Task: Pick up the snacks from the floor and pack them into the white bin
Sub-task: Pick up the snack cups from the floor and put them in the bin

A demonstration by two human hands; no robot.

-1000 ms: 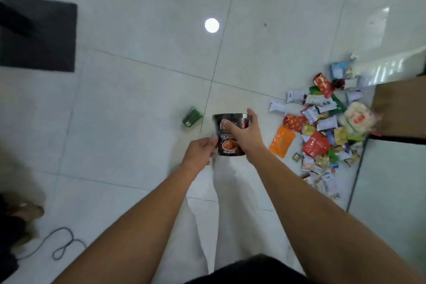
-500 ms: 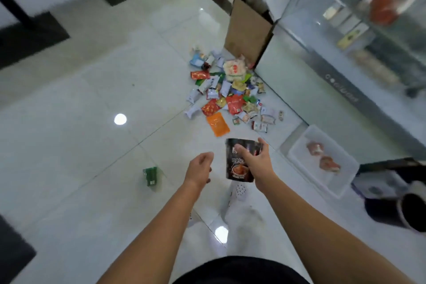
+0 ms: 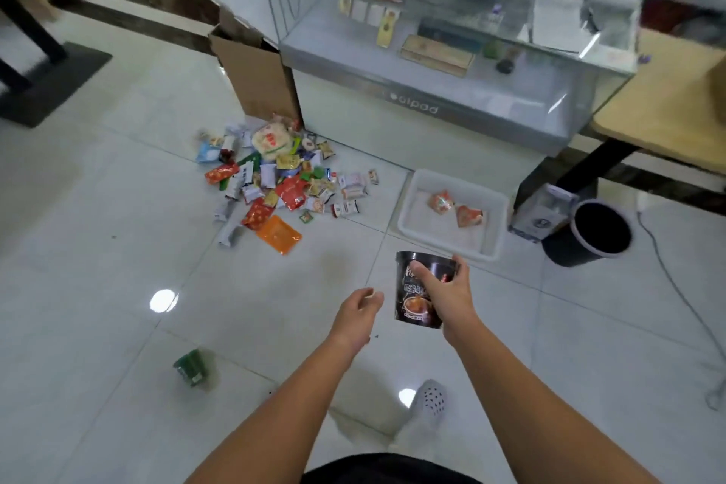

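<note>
Holding black cup [image 3: 408,303] — right grip [image 3: 448,295]; counter [image 3: 353,90] lettering "olpad"

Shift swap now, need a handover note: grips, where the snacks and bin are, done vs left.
Right grip holds the black cup in the air, short of the white bin.
Left grip open, empty.
Done: two red packets lie in the bin.
Left: bin the cup, then the snack pile by the cardboard box, plus the lone green packet on the floor.
</note>
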